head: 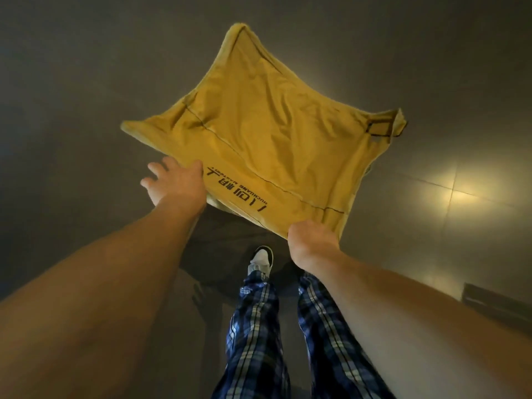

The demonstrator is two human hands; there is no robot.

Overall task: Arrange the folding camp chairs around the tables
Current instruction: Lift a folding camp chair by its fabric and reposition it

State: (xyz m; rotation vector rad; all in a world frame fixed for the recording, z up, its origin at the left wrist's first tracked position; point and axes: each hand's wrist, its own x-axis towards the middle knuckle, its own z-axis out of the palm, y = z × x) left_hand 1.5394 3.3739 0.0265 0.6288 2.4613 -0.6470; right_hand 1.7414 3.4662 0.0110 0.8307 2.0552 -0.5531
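The right hand (pixel 309 240) is clenched on the near corner of the yellow fabric camp chair (pixel 264 133), fingers curled under the hem. The left hand (pixel 175 182) lies half open against the near edge at about 9 o'clock, thumb touching the cloth beside the black printed lettering, fingers spread off it. The chair is at frame centre, above the dark tiled floor (pixel 86 96), its long diagonal running 6 to 12 o'clock. Beneath it are plaid trousers (pixel 256 326) and a white shoe (pixel 260 259); a dark object (pixel 495 300) lies at 4 o'clock.

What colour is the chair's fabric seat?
Mustard yellow fabric seat with dark stitching and dark printed lettering, seen in the head view.
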